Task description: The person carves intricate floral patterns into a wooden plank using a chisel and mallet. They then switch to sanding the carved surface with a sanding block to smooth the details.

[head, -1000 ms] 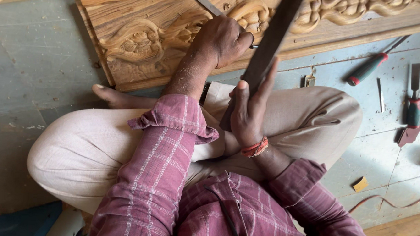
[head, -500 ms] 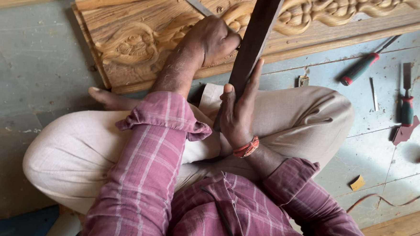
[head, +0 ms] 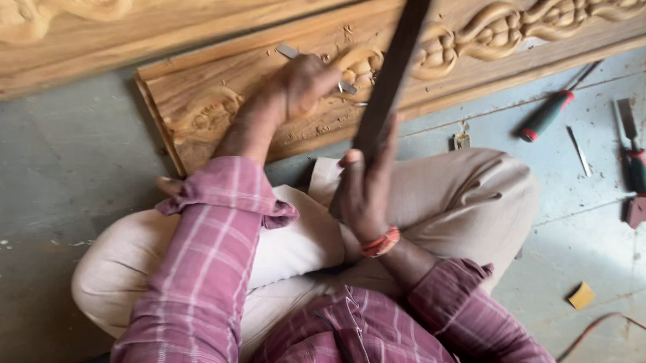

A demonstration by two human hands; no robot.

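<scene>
Seated cross-legged on the grey floor (head: 50, 189), in beige trousers and a pink checked shirt. Left hand (head: 304, 85), upper middle of the frame, closed around a metal chisel (head: 294, 53) whose shaft sticks out at the upper left of the fist, tip end pressed to the carved wooden board (head: 217, 87). Right hand (head: 363, 195), near the centre, gripping a long dark bar (head: 394, 67) that rises steeply to the top edge of the frame, blurred along its length. Orange band at the right wrist.

Board lying aslant across the upper part of the frame, scrollwork relief running toward the upper right, wood chips scattered on it. A second carved plank (head: 66, 13) in the upper left, just beyond the first.

At the right, well apart from both hands, on the floor: a screwdriver with red and dark handle (head: 544, 118), a thin metal rod (head: 579, 151), another chisel with red handle (head: 634, 157), a small yellow block (head: 581, 296).
</scene>
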